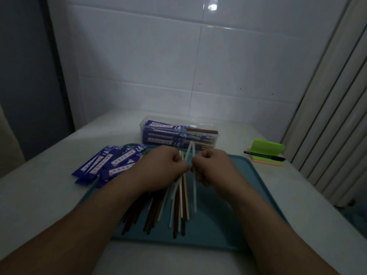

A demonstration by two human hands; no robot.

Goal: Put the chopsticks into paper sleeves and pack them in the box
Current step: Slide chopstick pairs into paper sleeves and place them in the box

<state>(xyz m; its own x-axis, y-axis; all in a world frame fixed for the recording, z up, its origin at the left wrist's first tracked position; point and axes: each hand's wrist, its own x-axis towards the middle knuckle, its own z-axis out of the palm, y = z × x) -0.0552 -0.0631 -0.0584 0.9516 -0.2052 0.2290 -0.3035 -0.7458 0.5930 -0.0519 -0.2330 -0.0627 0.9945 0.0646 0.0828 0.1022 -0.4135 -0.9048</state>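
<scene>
Pinching white chopsticks (194, 195), L hand (166, 165) + R hand (210, 165); long axes toward box (143, 133).

white tile wall (178, 56) | white table (49, 195) | ribbed panel r. (327, 116) | dim light

We see a teal tray (228, 225), brown, tan and white chopsticks (178, 203), blue paper sleeves (107, 165) with white labels, a green notepad (267, 148) and a black pen (264, 155).
</scene>
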